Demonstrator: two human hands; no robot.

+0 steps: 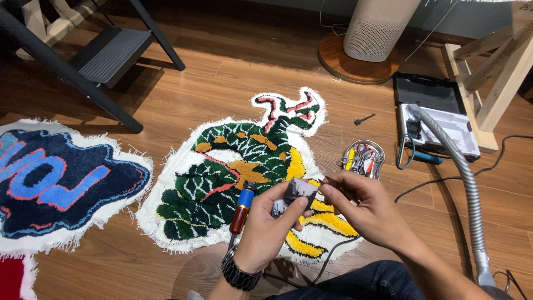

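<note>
- Low in the frame's centre, our left hand (265,225) closes around a corded clipper (242,210) with a blue and red handle, thumb pressing its grey blade head (300,191).
- Beside it, our right hand (363,208) pinches a thin dark tool (333,184) touching that head; we judge that small, steady strokes serve best.
- Beyond lies the green tufted rug (233,178).
- Further right sits a metal tray (363,158), then the grey hose (469,183).

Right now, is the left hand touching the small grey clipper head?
Touching. The head view shows the left hand with fingers wrapped around the small grey clipper head, thumb pressed on it.
</note>
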